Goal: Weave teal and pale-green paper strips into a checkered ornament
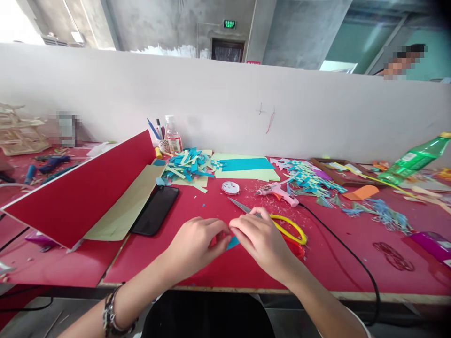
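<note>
My left hand (pixel 200 238) and my right hand (pixel 260 240) meet low over the red table, fingertips pinched together and touching or nearly so. A small piece of blue paper (pixel 233 242) shows between them, gripped at the fingers; most of it is hidden. Scissors with yellow and red handles (pixel 299 236) lie behind and partly under my right hand, blades pointing left. Just beyond are a round white spool (pixel 230 188) and a pink glue gun (pixel 280 193). Farther back, a blue strip (pixel 248 164) rests on pale green paper (pixel 225 174).
A red board (pixel 91 183) stands angled at left beside a black phone (pixel 157 211). Cut paper strips (pixel 190 165) are heaped near a plastic bottle (pixel 173 135). Woven strips (pixel 310 176), a green bottle (pixel 416 159) and the glue gun's black cord (pixel 345 244) occupy the right. A white partition (pixel 211 103) rises behind.
</note>
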Demonstrator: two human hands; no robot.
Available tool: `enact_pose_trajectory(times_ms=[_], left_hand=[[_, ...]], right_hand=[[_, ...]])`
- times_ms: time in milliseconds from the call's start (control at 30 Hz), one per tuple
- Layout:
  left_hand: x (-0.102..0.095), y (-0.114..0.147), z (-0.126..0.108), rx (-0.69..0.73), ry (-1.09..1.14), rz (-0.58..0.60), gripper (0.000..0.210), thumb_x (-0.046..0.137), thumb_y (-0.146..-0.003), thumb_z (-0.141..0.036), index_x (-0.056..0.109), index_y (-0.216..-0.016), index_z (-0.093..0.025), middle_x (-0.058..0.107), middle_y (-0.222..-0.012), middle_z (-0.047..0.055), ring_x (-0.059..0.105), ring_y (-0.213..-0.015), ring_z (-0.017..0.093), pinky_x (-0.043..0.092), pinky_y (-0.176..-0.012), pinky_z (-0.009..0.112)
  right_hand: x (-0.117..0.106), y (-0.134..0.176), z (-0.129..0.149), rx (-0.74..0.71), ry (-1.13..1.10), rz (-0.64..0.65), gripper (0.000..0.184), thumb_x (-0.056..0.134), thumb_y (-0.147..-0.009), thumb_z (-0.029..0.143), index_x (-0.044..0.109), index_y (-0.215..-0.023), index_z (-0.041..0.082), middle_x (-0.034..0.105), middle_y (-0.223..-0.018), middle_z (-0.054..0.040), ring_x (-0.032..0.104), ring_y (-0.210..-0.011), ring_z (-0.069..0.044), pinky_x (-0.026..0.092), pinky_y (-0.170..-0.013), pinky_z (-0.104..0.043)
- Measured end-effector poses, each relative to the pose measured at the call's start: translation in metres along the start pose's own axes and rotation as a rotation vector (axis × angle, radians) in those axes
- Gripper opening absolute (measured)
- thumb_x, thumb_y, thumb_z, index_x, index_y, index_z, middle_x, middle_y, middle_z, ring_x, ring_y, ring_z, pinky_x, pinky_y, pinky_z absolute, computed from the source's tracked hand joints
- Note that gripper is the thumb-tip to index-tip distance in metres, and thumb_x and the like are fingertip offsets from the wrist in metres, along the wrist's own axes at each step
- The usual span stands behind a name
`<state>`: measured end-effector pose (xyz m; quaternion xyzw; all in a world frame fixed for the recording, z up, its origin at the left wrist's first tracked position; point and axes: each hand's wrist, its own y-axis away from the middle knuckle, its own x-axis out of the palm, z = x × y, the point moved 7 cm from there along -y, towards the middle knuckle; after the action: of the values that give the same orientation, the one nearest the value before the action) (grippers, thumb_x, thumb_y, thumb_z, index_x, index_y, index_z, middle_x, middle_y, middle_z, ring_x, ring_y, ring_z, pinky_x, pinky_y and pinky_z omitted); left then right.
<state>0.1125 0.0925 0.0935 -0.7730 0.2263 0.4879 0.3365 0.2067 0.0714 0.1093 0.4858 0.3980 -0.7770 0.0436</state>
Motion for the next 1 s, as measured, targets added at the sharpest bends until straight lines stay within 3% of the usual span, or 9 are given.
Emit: enact_pose_trajectory(times_ms=[133,267,467,567,700,833,1000], left_hand=[[0.001,-0.005,0.0,-0.015,0.091,-0.042,0.011,0.044,-0.082,-0.02,0.053,-0.076,-0.018,0.055,-0.069,-0.002,0.049,-0.06,0.011,0.034,-0.061,0.024],[0.001,-0.005,-0.001,0.0,0.095,-0.048,0.01,0.044,-0.08,-0.016,0.054,-0.08,-0.018,0.058,-0.075,-0.001,0.052,-0.067,0.012,0.034,-0.065,0.025],[0.008,0.0,-0.002,0.059,-0.114,-0.021,0.013,0.043,-0.077,-0.012,0.05,-0.069,-0.018,0.055,-0.059,-0.004,0.047,-0.05,0.01,0.031,-0.054,0.024],[0.006,0.005,-0.008,0.155,-0.297,-0.104,0.016,0.041,-0.077,-0.013,0.046,-0.063,-0.018,0.052,-0.053,-0.005,0.042,-0.042,0.009,0.026,-0.048,0.026],[0.0,0.014,-0.011,0.283,-0.489,-0.206,0.021,0.039,-0.081,-0.014,0.045,-0.062,-0.018,0.048,-0.049,-0.005,0.04,-0.039,0.01,0.023,-0.045,0.027],[-0.009,0.023,0.005,0.311,-0.587,-0.18,0.024,0.035,-0.084,-0.013,0.044,-0.062,-0.018,0.047,-0.049,-0.004,0.04,-0.04,0.011,0.025,-0.046,0.027],[-0.036,0.035,0.052,0.261,-0.689,-0.137,0.027,0.034,-0.085,-0.015,0.045,-0.061,-0.019,0.047,-0.047,-0.003,0.041,-0.04,0.012,0.025,-0.048,0.027]], right_hand=[[-0.005,-0.001,0.001,0.009,0.006,-0.132,0.014,0.041,-0.087,0.014,0.053,-0.081,0.018,0.057,-0.065,0.0017,0.05,-0.062,-0.01,0.03,-0.075,-0.027],[-0.006,0.0,0.0,0.008,0.02,-0.148,0.012,0.043,-0.086,0.014,0.053,-0.082,0.018,0.057,-0.064,0.0024,0.05,-0.061,-0.009,0.029,-0.078,-0.028],[0.012,0.008,-0.005,0.016,0.007,0.115,0.017,0.042,-0.085,0.019,0.049,-0.071,0.018,0.054,-0.062,0.0039,0.047,-0.059,-0.009,0.028,-0.081,-0.03],[0.019,0.011,-0.006,0.032,-0.031,0.224,0.021,0.039,-0.088,0.02,0.047,-0.069,0.018,0.053,-0.061,0.0048,0.046,-0.058,-0.008,0.026,-0.088,-0.031],[0.016,0.012,-0.01,0.07,-0.134,0.265,0.021,0.037,-0.09,0.023,0.049,-0.072,0.019,0.056,-0.065,0.0058,0.046,-0.059,-0.006,0.025,-0.092,-0.03],[0.004,0.017,-0.026,0.14,-0.17,0.25,0.021,0.038,-0.089,0.023,0.048,-0.071,0.02,0.058,-0.067,0.0064,0.047,-0.06,-0.006,0.025,-0.092,-0.031],[-0.013,0.029,-0.055,0.213,-0.085,0.195,0.019,0.039,-0.089,0.024,0.049,-0.073,0.021,0.061,-0.07,0.0046,0.053,-0.063,-0.009,0.025,-0.091,-0.035]])
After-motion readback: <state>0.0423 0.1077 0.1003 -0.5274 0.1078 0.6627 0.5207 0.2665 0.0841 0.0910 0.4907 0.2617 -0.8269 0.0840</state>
